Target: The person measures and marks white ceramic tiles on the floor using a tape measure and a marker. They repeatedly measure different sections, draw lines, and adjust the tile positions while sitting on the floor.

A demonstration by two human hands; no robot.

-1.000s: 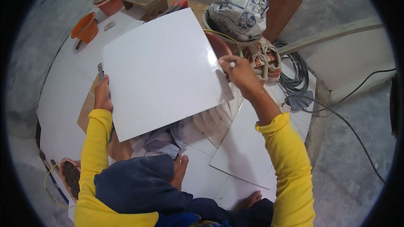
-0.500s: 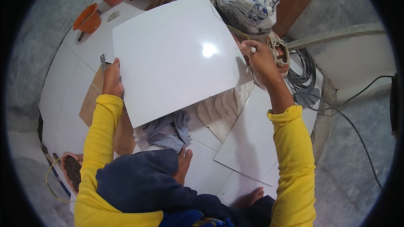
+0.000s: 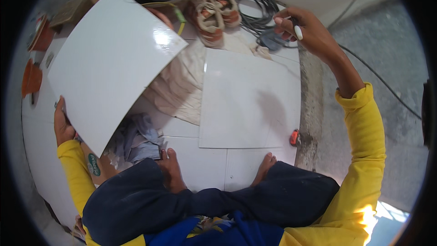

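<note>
At the left, my left hand (image 3: 64, 122) grips the edge of a large glossy white tile (image 3: 116, 64), which is tilted up off the floor. My right hand (image 3: 302, 29) is raised at the upper right, its fingers closed around a pen (image 3: 298, 33) with a white end. Below that hand a second white tile (image 3: 241, 105) lies flat, crossed by the hand's shadow. A beige cloth (image 3: 182, 82) and a crumpled grey-blue cloth (image 3: 136, 139) show between the tiles.
Worn shoes (image 3: 211, 18) and a coil of black cable (image 3: 259, 11) stand beyond the flat tile. A small orange-red tool (image 3: 295, 138) sits at its right corner. Orange buckets (image 3: 32, 79) are at the far left, and cardboard (image 3: 102, 166) lies near my left knee.
My view has turned to the right. My right hand has left the held tile's right edge and moved right, pen still in it. The left hand still holds the tile, now more tilted.
</note>
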